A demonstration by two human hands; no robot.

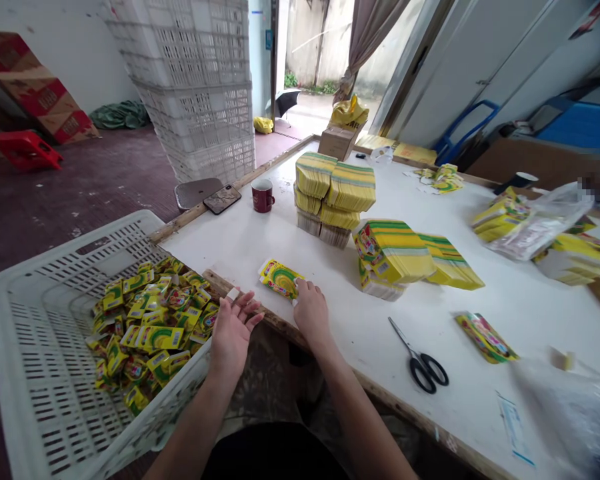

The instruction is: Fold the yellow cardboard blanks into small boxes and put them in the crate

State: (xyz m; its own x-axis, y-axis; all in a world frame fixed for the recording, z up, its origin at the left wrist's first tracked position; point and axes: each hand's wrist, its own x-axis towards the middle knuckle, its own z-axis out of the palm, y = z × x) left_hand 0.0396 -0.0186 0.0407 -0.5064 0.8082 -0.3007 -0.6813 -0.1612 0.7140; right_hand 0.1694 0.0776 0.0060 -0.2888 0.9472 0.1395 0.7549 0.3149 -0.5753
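Carton (pixel 281 279) by bench's (pixel 367 337) near edge: pretty loud yellow, green rings. Stacks (pixel 353 187) yellow w/ green stripes. Bench itself plain white, brown wood edging (pixel 180 223). Mug (pixel 261 200) deep maroon. Scissors (pixel 413 353): black handles. Crate (pixel 23 360) whitish, packets (pixel 163 338) inside yellow-green.

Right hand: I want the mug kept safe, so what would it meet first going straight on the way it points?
The right hand would first meet the flat yellow carton, which its fingers already seem to touch. The mug looks roughly in line farther on, though depth is unclear.
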